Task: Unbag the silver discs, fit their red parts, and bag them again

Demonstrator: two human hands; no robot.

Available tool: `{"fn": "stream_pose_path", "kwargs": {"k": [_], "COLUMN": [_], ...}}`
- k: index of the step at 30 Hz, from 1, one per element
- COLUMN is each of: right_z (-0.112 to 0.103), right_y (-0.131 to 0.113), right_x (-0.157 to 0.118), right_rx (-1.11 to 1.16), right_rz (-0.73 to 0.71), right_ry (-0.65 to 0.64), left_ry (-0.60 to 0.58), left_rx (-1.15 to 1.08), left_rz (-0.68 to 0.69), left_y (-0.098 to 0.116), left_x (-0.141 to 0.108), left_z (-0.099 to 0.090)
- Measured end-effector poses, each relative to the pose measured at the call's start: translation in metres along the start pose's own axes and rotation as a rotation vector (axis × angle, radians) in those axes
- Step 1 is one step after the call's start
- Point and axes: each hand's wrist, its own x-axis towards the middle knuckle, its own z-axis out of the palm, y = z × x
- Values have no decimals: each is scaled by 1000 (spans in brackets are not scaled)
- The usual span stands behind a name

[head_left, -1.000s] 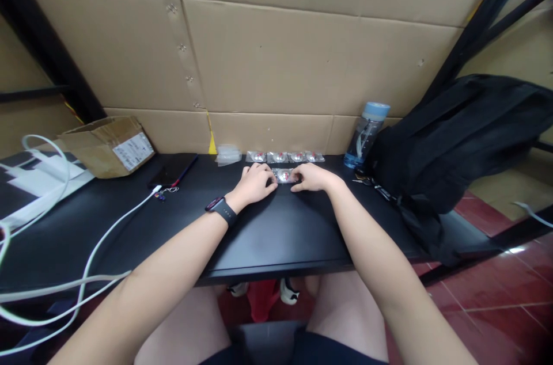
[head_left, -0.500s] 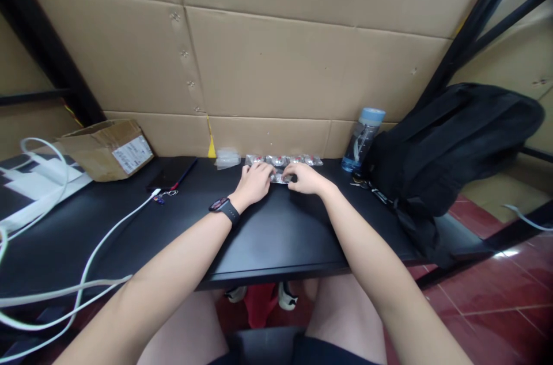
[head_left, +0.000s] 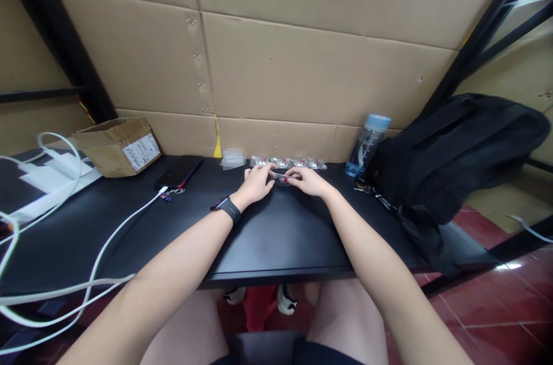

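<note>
Between my hands is a small clear plastic packet [head_left: 280, 177] with something shiny and red in it. My left hand [head_left: 258, 181], with a dark watch on its wrist, pinches the packet's left end. At the other end my right hand [head_left: 306, 182] grips it between thumb and fingers. Just behind, a row of similar clear packets [head_left: 317, 164] with red bits lies along the cardboard wall; my fingers partly cover its near side. Left of that row lies a stack of clear plastic bags [head_left: 233, 159]. What exactly the packets contain is too small to tell.
A cardboard box [head_left: 118, 149], a phone [head_left: 178, 172] on a white cable and a white power strip [head_left: 60, 181] occupy the left of the black table [head_left: 280, 238]. At right stand a water bottle [head_left: 367, 143] and a black backpack [head_left: 458, 152], with keys [head_left: 362, 186] beside them.
The packet between my hands has come up off the table and tilted, with my fingers closed on both its ends. The view has shifted slightly.
</note>
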Motion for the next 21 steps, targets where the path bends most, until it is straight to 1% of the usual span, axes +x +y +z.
{"fn": "stream_pose_path", "kwargs": {"k": [4,8,12,15,17,18,20,21], "right_z": [0,4,9,5,-4,-10,-26,-34], "right_y": [8,12,11,13,19,23,36,43], "right_x": [2,3,6,8,8,8,6,5], "right_rx": [105,144,168,203,234,246,246,236], "right_rz": [45,61,117,158,193,220,301,341], "right_ry": [17,43,69,84,136,183,321,411], "left_ry": [-3,9,14,-6,-22,-24,-18,-8], "left_rx": [-55,-84,-103,-119,-114,-103,-71,-52], "left_rz": [-51,-68,-84,-101,-105,-106,-107,-108], "left_y": [0,2,2,3,3,3,4,4], "left_x": [-1,0,0,-1,-1,-1,-1,-1], "left_z": [-3,-3,-3,-4,-5,-6,-10,-13]}}
